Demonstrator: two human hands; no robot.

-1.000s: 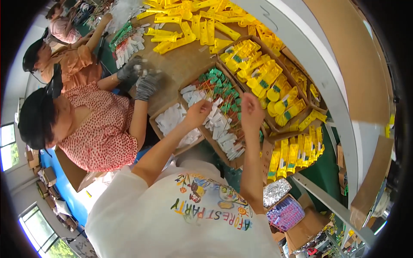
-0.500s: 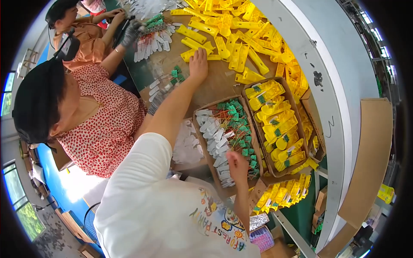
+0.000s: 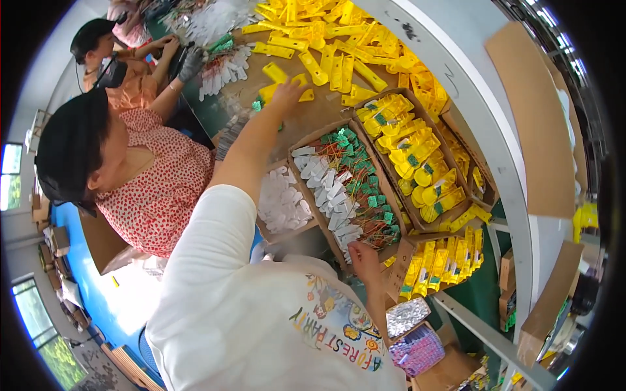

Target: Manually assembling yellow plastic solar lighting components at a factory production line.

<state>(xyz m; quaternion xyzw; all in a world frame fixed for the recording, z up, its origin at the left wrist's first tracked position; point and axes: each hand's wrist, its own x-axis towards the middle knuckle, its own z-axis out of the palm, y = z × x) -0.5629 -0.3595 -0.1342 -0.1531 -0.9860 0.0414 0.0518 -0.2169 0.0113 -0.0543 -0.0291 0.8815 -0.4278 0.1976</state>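
My left hand (image 3: 285,99) reaches across the table to the loose yellow plastic casings. Its fingers are bent over a yellow casing (image 3: 304,93), which shows at both sides of the hand; slight blur softens the fingertips. Another yellow casing (image 3: 275,73) lies just beyond. My right hand (image 3: 365,260) is at the near end of a cardboard box (image 3: 305,207) filled with white tabs (image 3: 329,195) wired to green circuit boards (image 3: 357,159). Thumb and fingers are pinched together there, beside the white tabs; what they hold, if anything, is too small to make out.
Right of that box stands a carton (image 3: 365,127) of filled yellow casings, with another row of casings (image 3: 443,260) nearer. A tray of white pieces (image 3: 282,202) sits left. Loose casings (image 3: 385,45) heap at the back. A co-worker's gloved hand (image 3: 231,135) is beside my left forearm.
The view has shifted. My left hand has drawn slightly nearer along with a yellow casing. My right hand has moved from over the boards to the box's near end.
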